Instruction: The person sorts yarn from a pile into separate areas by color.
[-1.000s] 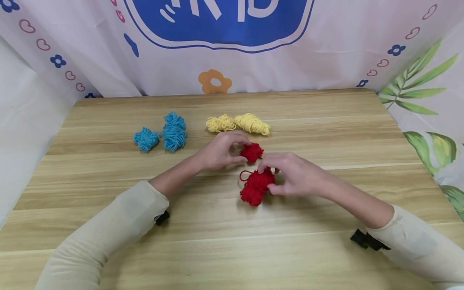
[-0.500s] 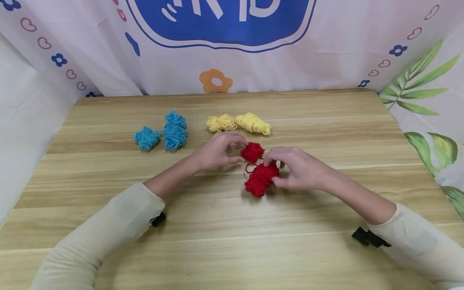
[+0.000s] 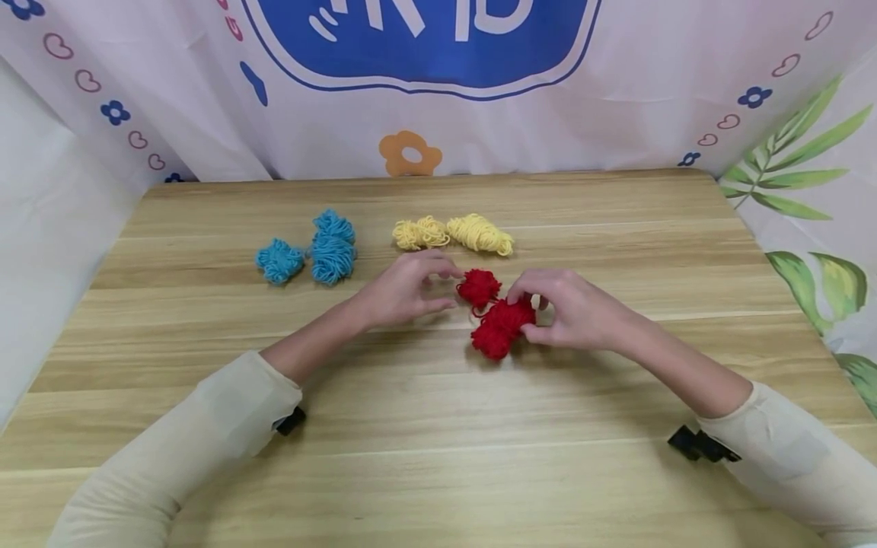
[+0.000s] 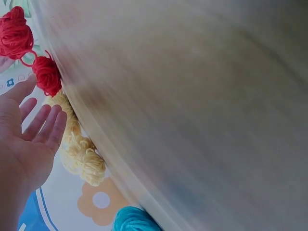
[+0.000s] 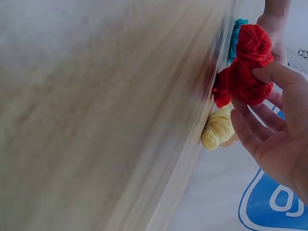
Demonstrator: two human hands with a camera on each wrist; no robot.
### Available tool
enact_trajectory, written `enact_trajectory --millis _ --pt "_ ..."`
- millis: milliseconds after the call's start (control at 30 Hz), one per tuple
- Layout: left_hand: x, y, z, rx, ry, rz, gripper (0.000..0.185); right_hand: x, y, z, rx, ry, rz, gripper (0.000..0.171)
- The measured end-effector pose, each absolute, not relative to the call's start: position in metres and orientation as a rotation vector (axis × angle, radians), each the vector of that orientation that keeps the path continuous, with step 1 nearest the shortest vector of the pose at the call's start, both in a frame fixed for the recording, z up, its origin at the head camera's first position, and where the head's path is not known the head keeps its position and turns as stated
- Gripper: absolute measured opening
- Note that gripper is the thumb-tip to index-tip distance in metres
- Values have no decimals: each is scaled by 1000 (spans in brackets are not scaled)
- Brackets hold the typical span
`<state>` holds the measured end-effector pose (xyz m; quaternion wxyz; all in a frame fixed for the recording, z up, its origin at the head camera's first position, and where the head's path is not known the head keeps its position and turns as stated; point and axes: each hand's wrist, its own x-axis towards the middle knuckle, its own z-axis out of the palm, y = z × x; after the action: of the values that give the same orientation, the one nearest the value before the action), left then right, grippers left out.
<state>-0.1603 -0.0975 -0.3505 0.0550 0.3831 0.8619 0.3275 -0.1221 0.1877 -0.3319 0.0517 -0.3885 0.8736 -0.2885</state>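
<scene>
My right hand [image 3: 572, 308] pinches a large red yarn bundle [image 3: 499, 332], gathered at its middle, between thumb and fingers. In the right wrist view the held yarn bundle [image 5: 250, 72] shows its two lobes, with the thumb pressed on one. Just behind it on the table lies a smaller red yarn bundle [image 3: 479, 288], a loose strand looping between the two. My left hand [image 3: 411, 289] is beside the smaller bundle, fingers parted and holding nothing. The left wrist view shows that hand [image 4: 29, 134] with its fingers extended, the thumb tip close to the small red yarn [image 4: 47, 76].
Two yellow yarn bundles [image 3: 479, 234] lie end to end behind the red ones. To the left are two blue yarn bundles [image 3: 333, 248], one small and one larger. The wooden table [image 3: 411, 457] ends at a printed cloth backdrop [image 3: 308, 137].
My right hand has moved the large red bundle back and slightly right, closer to the small one. The left hand has drawn a little left, away from the small red bundle.
</scene>
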Motion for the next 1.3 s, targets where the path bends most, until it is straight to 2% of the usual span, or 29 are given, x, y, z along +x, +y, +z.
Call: enact_trajectory --millis 1000,1300 --pt "-140 -137 -343 1058 2704 954 33 -142 207 -334 -1046 2754 -724 29" --pt "-137 -149 -343 1063 2712 991 34 -143 210 -336 -1029 2751 -695 35"
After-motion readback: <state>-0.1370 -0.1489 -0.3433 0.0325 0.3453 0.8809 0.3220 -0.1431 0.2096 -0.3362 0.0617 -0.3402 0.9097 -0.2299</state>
